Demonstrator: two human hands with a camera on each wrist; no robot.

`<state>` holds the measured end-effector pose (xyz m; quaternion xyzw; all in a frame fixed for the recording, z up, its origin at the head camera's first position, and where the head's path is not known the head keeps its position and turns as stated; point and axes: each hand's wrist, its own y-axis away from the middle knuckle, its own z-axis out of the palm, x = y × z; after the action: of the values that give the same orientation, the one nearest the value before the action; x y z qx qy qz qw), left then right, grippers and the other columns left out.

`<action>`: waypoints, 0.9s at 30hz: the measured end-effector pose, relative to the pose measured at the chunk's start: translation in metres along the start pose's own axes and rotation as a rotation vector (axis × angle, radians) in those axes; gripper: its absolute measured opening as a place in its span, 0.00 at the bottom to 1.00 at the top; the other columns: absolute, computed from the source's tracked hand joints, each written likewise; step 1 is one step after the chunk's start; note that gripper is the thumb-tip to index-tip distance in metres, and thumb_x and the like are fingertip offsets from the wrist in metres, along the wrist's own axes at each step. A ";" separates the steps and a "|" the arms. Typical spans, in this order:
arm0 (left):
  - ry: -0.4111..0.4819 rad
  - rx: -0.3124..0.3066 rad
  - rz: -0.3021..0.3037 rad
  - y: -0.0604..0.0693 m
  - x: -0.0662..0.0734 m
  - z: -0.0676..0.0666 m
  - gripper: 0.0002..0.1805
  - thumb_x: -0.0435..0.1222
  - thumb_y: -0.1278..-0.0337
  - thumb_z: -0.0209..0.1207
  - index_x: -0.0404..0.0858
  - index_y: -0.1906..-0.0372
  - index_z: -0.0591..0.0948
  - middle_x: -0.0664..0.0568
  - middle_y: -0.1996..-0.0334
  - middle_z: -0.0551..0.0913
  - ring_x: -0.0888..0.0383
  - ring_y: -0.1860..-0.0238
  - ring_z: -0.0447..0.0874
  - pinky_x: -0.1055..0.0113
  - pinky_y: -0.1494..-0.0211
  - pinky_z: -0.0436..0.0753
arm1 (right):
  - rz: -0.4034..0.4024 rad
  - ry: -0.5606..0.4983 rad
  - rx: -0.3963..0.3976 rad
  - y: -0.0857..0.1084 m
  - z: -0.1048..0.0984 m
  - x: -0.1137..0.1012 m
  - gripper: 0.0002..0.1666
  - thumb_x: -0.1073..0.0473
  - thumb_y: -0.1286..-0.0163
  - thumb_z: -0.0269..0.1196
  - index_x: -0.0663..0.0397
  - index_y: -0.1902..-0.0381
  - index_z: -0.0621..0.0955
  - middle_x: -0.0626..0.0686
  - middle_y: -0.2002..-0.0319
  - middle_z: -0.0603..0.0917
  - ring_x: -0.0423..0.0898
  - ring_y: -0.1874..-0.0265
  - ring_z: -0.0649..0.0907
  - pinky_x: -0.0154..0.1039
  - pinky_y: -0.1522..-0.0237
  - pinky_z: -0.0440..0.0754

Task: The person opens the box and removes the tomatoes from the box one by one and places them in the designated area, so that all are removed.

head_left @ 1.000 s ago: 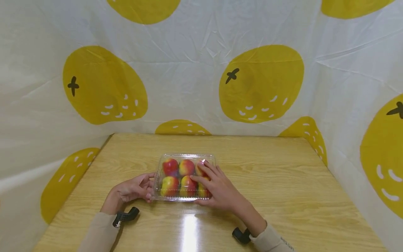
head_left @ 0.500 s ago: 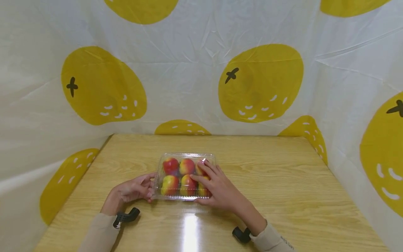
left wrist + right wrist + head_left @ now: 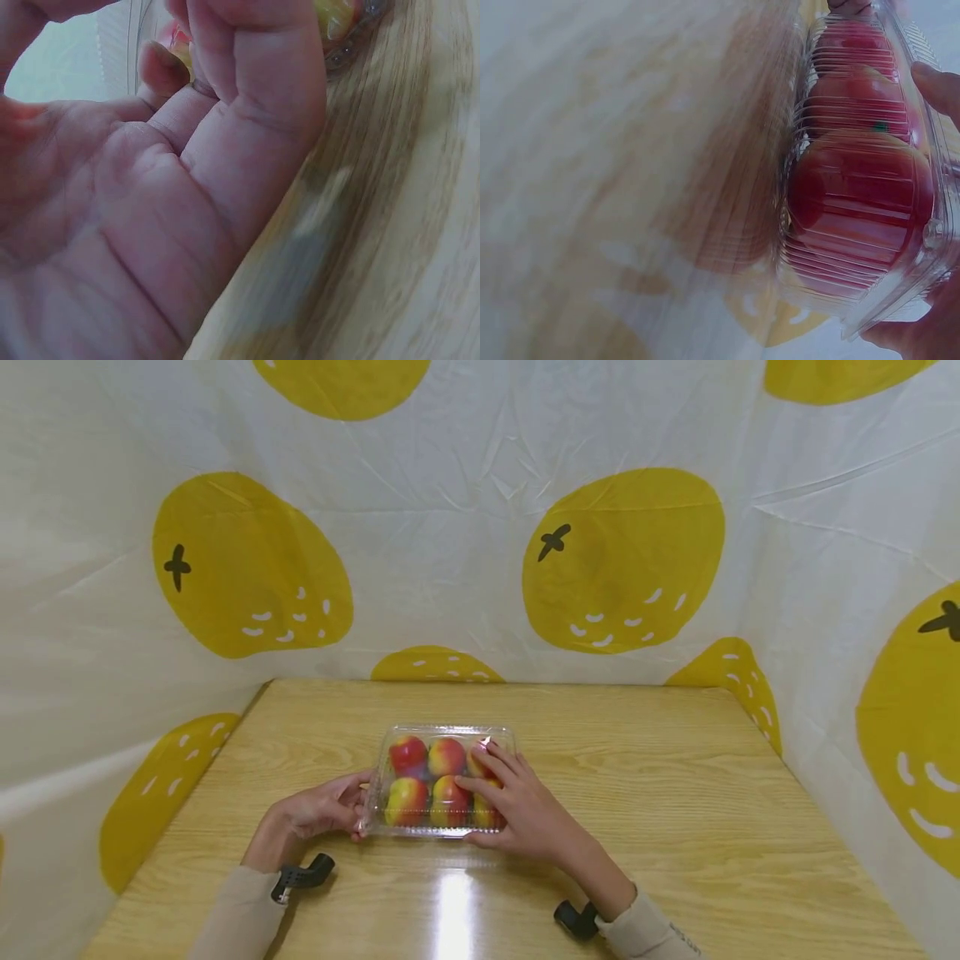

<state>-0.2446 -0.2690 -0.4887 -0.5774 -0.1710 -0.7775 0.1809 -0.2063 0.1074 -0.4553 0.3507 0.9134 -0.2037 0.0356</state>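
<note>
The right hand (image 3: 525, 810) rests its fingers spread over the lid at the right end of the clear plastic box (image 3: 420, 832), thumb at the near edge, and it's holding practically the same pose as a second ago! Across at the left end, the left hand (image 3: 318, 810) curls its fingers and pinches the box's side near the front corner, matching the earlier frame too. Inside, the six red-and-yellow fruits (image 3: 407, 802) sit in two rows of three, order unchanged, the right-hand ones partly covered by fingers. The box is on the wooden table (image 3: 637, 777), between both hands, barely shifted. Beyond stands the white cloth (image 3: 435, 568) with yellow fruit prints.
</note>
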 end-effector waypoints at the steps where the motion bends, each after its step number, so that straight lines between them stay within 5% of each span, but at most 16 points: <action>1: -0.006 0.000 0.005 0.000 0.000 0.000 0.44 0.19 0.40 0.54 0.36 0.20 0.51 0.55 0.55 0.84 0.63 0.60 0.86 0.69 0.55 0.87 | -0.003 -0.001 0.002 0.000 0.000 0.000 0.44 0.31 0.39 0.71 0.36 0.28 0.75 0.58 0.21 0.64 0.62 0.19 0.59 0.69 0.24 0.61; 19: -0.111 0.046 -0.004 0.000 0.000 0.001 0.41 0.20 0.40 0.58 0.37 0.23 0.57 0.53 0.55 0.85 0.61 0.63 0.86 0.67 0.58 0.87 | 0.000 0.009 -0.011 0.001 -0.001 0.000 0.44 0.31 0.39 0.71 0.36 0.28 0.75 0.56 0.20 0.62 0.62 0.19 0.59 0.68 0.23 0.60; 27: -0.067 0.061 -0.039 0.001 0.002 0.002 0.40 0.21 0.37 0.58 0.38 0.23 0.57 0.52 0.55 0.85 0.61 0.62 0.87 0.66 0.55 0.88 | 0.000 -0.001 -0.016 0.001 -0.001 0.001 0.44 0.30 0.38 0.69 0.36 0.28 0.75 0.56 0.19 0.61 0.62 0.19 0.58 0.68 0.23 0.61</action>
<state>-0.2427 -0.2689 -0.4864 -0.5941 -0.2120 -0.7554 0.1776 -0.2065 0.1092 -0.4552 0.3505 0.9149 -0.1967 0.0390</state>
